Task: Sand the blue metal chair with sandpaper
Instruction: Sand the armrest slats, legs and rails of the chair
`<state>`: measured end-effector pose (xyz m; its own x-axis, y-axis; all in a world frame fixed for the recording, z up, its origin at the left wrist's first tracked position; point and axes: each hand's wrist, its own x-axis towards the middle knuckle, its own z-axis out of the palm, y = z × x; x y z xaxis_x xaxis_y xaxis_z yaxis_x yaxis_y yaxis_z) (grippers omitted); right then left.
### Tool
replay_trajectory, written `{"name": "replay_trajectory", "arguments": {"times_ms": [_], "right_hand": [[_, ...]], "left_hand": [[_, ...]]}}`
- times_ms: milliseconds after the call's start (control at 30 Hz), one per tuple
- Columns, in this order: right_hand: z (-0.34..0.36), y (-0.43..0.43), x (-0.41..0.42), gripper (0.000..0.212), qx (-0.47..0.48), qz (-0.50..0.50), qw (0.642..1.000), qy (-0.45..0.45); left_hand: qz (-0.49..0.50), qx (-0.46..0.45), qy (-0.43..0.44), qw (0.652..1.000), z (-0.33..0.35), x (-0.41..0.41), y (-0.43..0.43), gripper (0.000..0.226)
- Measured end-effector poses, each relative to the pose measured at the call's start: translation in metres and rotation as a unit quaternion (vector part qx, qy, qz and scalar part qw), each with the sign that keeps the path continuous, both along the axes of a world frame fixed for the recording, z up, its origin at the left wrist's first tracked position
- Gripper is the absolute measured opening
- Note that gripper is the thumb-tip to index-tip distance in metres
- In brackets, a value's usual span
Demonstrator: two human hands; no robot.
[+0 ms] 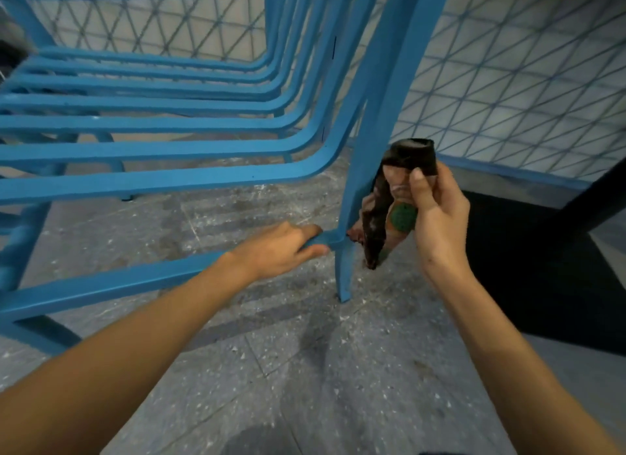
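Observation:
The blue metal chair (189,149) fills the left and top of the head view, its slatted seat curving up into the back. My left hand (281,248) grips the low crossbar where it joins the leg (349,251). My right hand (437,214) holds a folded, worn sheet of dark brown sandpaper (379,224) just right of that leg, thumb pressed on its top fold. The sandpaper hangs down close to the leg; whether it touches is unclear.
Grey speckled floor (305,370) lies below. A blue wire mesh fence (525,81) runs behind and to the right. A dark slanted object (589,203) and deep shadow sit at the right. More blue chair legs (30,237) stand at the left.

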<state>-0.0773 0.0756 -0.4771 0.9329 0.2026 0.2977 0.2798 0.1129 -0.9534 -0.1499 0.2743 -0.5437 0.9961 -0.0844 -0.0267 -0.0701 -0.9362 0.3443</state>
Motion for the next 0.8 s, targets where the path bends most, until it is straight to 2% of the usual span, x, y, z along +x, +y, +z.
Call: {"name": "replay_trajectory", "arguments": {"times_ms": [133,267,467,567,633,733,800], "right_hand": [[-0.017,0.018,-0.018,0.037,0.034,0.052,0.997,-0.050],[-0.033,0.022,-0.015,0.056,-0.006,0.110,0.991,-0.075],[-0.066,0.021,0.001,0.030,-0.015,0.139,0.990,-0.002],[-0.061,0.020,-0.001,0.029,0.008,0.155,0.988,0.014],[-0.040,0.026,0.000,0.029,0.035,0.148,0.988,-0.011],[-0.007,0.038,0.004,0.030,0.090,0.148,0.982,-0.077],[-0.008,0.039,0.008,0.033,0.092,0.153,0.979,-0.102]], "left_hand": [[-0.011,-0.010,-0.034,0.999,-0.009,0.003,0.004,0.040],[-0.024,-0.028,-0.057,0.998,-0.013,0.007,0.006,0.032],[-0.020,-0.024,-0.068,0.997,-0.014,0.009,0.003,0.048],[-0.018,-0.019,-0.063,0.998,-0.014,0.008,0.002,0.037],[-0.014,-0.024,-0.045,0.999,-0.012,0.008,0.001,0.013],[-0.017,-0.033,-0.052,0.998,-0.004,0.010,-0.004,0.027],[-0.023,-0.032,-0.060,0.997,-0.004,0.010,-0.006,0.024]]}}
